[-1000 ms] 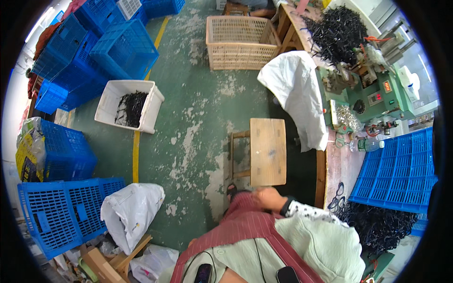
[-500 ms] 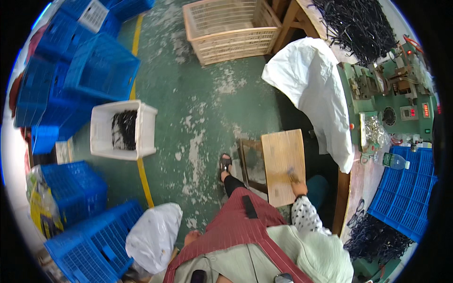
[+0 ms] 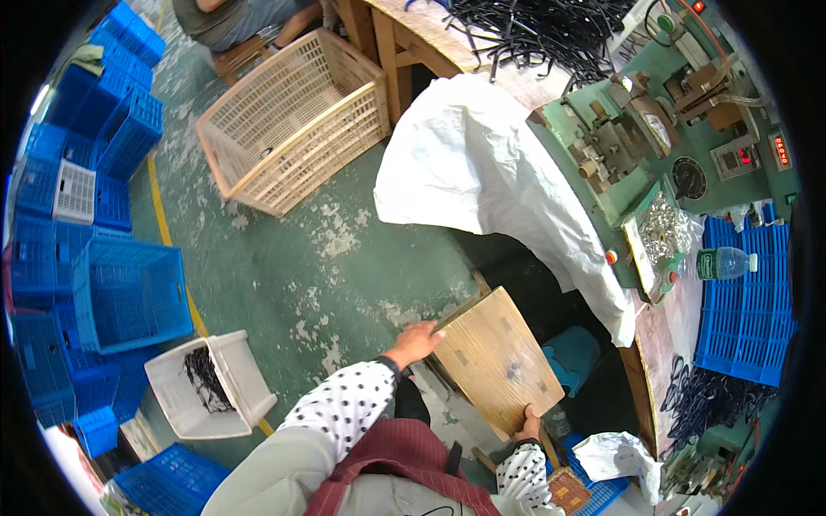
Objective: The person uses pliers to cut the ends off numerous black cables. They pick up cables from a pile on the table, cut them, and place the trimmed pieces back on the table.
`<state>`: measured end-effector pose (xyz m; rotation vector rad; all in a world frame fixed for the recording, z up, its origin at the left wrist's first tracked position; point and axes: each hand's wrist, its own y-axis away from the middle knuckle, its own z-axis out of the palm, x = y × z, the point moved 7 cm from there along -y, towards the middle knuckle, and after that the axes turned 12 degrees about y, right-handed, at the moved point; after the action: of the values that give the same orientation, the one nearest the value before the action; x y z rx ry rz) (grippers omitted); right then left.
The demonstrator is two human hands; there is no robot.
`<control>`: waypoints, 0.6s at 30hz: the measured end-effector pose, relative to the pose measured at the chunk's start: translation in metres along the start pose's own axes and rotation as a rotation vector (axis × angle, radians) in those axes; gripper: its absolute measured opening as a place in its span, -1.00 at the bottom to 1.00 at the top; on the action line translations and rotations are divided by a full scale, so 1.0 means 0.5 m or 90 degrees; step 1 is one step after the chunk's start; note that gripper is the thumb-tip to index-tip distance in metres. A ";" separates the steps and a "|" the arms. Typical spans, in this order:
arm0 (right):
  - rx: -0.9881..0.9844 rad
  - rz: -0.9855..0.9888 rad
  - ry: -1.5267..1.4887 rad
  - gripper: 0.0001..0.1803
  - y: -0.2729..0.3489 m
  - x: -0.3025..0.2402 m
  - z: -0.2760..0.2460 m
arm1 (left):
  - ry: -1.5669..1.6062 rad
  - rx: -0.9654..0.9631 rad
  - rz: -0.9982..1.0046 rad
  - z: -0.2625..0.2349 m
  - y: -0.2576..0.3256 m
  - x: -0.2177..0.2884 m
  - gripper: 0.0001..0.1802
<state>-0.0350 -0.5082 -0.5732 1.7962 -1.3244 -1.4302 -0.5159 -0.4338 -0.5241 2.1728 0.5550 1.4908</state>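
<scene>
A wooden stool [image 3: 499,361] with a pale plank seat stands in front of me, turned at an angle. My left hand [image 3: 415,344] holds the seat's far-left edge, its fingers against the side of the plank. At the near-right edge my right hand [image 3: 527,423] grips the seat, thumb on top and the other fingers hidden beneath. Dark spots mark the wood near the middle. Parts of the stool's legs show below the seat.
Right of the stool are a teal plastic item [image 3: 572,359] and a workbench draped with white cloth [image 3: 490,163]. A green machine [image 3: 688,176] and a bottle [image 3: 724,263] stand there. A beige crate [image 3: 301,112], a white bin [image 3: 245,374] and blue crates [image 3: 129,292] stand leftward. A person [image 3: 249,21] sits beyond.
My view has swung to the right. My left hand has come onto the stool's edge, and my right hand has moved from the seat's top to its near edge. The stool appears turned.
</scene>
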 end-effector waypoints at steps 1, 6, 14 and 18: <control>0.041 -0.033 0.003 -0.31 0.014 -0.003 0.013 | 0.033 -0.050 -0.026 0.008 -0.027 0.026 -0.19; 0.084 -0.124 -0.053 -0.47 0.106 -0.055 0.084 | 0.127 -0.052 -0.230 -0.038 -0.128 -0.020 -0.01; -0.047 -0.121 -0.153 -0.54 0.290 -0.186 0.588 | 0.224 0.143 -0.292 -0.505 -0.192 -0.199 -0.05; -0.281 -0.132 -0.033 -0.47 0.401 -0.207 0.962 | -0.012 0.262 -0.158 -0.905 -0.232 -0.193 -0.16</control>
<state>-0.5543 -0.4082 -0.5210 1.6368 -0.7775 -1.7284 -0.9820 -0.3321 -0.5189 2.3033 1.1650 1.3072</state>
